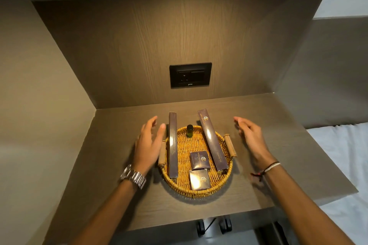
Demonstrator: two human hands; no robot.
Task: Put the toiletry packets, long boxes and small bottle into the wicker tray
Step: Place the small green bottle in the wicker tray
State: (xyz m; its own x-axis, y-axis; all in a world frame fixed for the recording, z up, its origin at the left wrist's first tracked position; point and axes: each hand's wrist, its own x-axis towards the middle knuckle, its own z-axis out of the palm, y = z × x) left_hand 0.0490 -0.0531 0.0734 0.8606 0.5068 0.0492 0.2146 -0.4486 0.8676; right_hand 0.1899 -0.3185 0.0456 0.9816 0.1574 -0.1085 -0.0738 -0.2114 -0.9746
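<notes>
A round wicker tray [223, 178] with two wooden handles stands on the brown shelf. Inside it lie two dark long boxes, one along the left side [173, 145] and one along the right [212, 139], both sticking out over the far rim. Two square toiletry packets sit in the middle, one [199, 160] behind the other [199, 179]. A small dark bottle [189, 130] stands upright at the tray's far edge. My left hand [148, 145] hovers just left of the tray, fingers spread, holding nothing. My right hand [252, 137] hovers to the right, also open and empty.
The shelf [288, 145] sits in a wooden niche with walls at the left and back. A black wall socket [190, 75] is on the back panel. A white bed [342, 155] lies to the right. Black wheeled legs [215, 225] show below the shelf's front edge.
</notes>
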